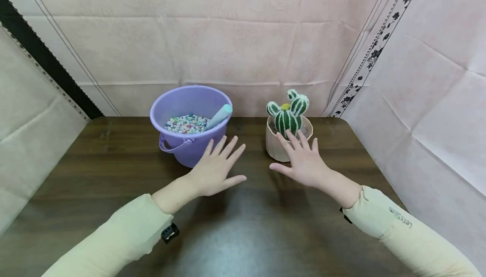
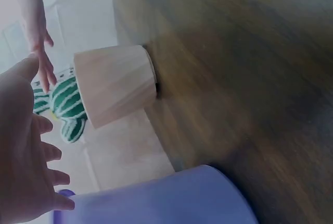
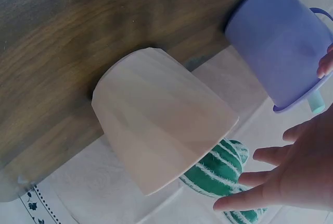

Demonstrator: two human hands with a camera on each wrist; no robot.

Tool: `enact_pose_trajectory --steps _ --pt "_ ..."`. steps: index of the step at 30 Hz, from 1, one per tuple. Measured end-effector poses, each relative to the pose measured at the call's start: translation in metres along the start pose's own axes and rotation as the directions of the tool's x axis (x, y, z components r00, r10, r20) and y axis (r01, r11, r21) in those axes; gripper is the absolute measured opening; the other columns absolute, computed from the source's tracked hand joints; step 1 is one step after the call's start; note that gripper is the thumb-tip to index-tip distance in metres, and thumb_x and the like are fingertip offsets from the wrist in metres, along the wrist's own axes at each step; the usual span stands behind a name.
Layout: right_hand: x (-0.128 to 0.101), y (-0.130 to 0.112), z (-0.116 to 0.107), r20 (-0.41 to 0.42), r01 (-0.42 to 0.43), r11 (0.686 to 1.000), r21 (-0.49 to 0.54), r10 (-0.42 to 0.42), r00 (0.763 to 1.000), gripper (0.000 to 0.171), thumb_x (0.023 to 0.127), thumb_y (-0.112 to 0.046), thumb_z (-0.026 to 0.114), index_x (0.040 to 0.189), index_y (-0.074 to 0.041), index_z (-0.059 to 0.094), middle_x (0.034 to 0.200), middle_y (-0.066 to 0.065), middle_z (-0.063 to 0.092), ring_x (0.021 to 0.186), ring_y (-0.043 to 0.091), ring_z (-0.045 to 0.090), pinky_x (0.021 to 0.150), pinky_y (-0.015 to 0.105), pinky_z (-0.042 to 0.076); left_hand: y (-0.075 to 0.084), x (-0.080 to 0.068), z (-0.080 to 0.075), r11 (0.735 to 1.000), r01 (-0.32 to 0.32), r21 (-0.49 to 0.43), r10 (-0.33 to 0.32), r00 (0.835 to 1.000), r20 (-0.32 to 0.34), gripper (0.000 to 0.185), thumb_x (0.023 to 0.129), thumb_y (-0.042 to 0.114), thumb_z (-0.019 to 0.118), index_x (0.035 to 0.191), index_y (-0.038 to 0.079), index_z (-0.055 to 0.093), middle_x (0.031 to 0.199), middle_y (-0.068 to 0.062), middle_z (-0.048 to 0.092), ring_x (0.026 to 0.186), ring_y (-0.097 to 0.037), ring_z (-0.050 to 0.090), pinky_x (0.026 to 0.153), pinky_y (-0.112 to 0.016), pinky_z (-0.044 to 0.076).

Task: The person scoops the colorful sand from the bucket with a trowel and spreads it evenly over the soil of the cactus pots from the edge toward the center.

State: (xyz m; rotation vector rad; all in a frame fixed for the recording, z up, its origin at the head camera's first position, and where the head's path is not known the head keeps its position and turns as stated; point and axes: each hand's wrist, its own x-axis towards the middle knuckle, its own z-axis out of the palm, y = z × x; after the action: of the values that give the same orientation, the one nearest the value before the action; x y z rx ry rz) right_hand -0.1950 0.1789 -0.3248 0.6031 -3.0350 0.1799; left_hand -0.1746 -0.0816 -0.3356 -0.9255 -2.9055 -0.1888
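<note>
My left hand [image 1: 212, 171] hovers with spread fingers just in front of a purple bucket [image 1: 186, 154]. Small multicoloured pebbles [image 1: 186, 123] fill part of the bucket, and a light-blue scoop handle [image 1: 219, 116] leans out over its right rim. My right hand [image 1: 303, 165], fingers also spread, is in front of a cream pot [image 1: 275, 148] with a green-and-white knitted cactus [image 1: 287, 118] in it. In the head view its fingertips overlap the pot's rim. Neither hand holds anything. The right wrist view shows the pot [image 3: 161, 114] apart from the palm [image 3: 307, 166].
Both containers stand near the back edge of a dark wooden table [image 1: 243, 234]. Pale cloth [image 1: 235, 49] hangs behind it and along both sides. The bucket's purple handle [image 1: 172, 148] hangs down at its front left.
</note>
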Motion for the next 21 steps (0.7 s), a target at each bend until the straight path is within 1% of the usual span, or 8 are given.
enact_pose_trajectory --steps 4,6,12,16,18,21 --pt "0.002 -0.001 -0.003 -0.009 -0.001 1.0 -0.008 0.001 1.0 0.087 0.085 -0.063 0.051 0.151 -0.017 0.017 0.155 0.017 0.019 0.141 0.045 0.009 0.105 0.077 0.009 0.002 -0.003 -0.008 1.0 -0.019 0.001 0.019 1.0 -0.025 0.077 0.09 0.061 0.042 0.15 0.016 0.022 0.158 -0.012 0.012 0.144 -0.038 0.009 0.115 -0.063 0.01" --pt "0.004 -0.002 -0.006 -0.023 0.006 1.0 -0.011 -0.006 1.0 0.086 0.085 -0.061 0.052 0.151 -0.016 0.017 0.154 0.018 0.02 0.141 0.046 0.009 0.106 0.076 0.009 0.001 -0.005 -0.014 1.0 -0.024 0.015 0.024 0.998 -0.049 0.077 0.09 0.061 0.043 0.149 0.016 0.023 0.157 -0.012 0.013 0.144 -0.038 0.01 0.116 -0.062 0.011" --pt "0.012 -0.008 -0.018 -0.1 0.051 0.998 -0.023 -0.053 0.994 0.086 0.085 -0.06 0.053 0.15 -0.016 0.019 0.153 0.017 0.024 0.139 0.044 0.017 0.11 0.07 0.012 -0.004 -0.012 -0.035 0.998 -0.01 0.056 0.016 0.993 -0.114 0.077 0.09 0.059 0.046 0.149 0.014 0.024 0.157 -0.013 0.016 0.143 -0.039 0.013 0.116 -0.061 0.011" --pt "0.022 -0.017 -0.031 -0.142 0.076 0.997 -0.012 -0.077 0.987 0.085 0.086 -0.058 0.054 0.15 -0.015 0.019 0.152 0.016 0.027 0.139 0.04 0.021 0.112 0.064 0.018 -0.012 -0.018 -0.052 0.999 0.02 0.046 -0.014 0.99 -0.143 0.078 0.09 0.058 0.046 0.15 0.014 0.022 0.157 -0.014 0.015 0.143 -0.039 0.012 0.117 -0.061 0.008" --pt "0.029 -0.022 -0.039 -0.142 0.08 0.997 0.015 -0.077 0.987 0.083 0.087 -0.057 0.053 0.15 -0.014 0.019 0.152 0.015 0.027 0.139 0.038 0.022 0.112 0.062 0.021 -0.018 -0.02 -0.061 0.998 0.045 0.035 -0.038 0.987 -0.158 0.078 0.09 0.058 0.047 0.15 0.015 0.021 0.157 -0.014 0.014 0.143 -0.039 0.012 0.116 -0.061 0.008" --pt "0.043 -0.032 -0.052 -0.137 0.087 0.994 0.072 -0.076 0.988 0.081 0.089 -0.055 0.051 0.15 -0.012 0.018 0.152 0.015 0.027 0.138 0.037 0.025 0.113 0.057 0.025 -0.031 -0.022 -0.074 0.995 0.095 0.002 -0.093 0.982 -0.167 0.078 0.09 0.056 0.048 0.15 0.015 0.02 0.157 -0.015 0.013 0.143 -0.039 0.01 0.116 -0.063 0.009"
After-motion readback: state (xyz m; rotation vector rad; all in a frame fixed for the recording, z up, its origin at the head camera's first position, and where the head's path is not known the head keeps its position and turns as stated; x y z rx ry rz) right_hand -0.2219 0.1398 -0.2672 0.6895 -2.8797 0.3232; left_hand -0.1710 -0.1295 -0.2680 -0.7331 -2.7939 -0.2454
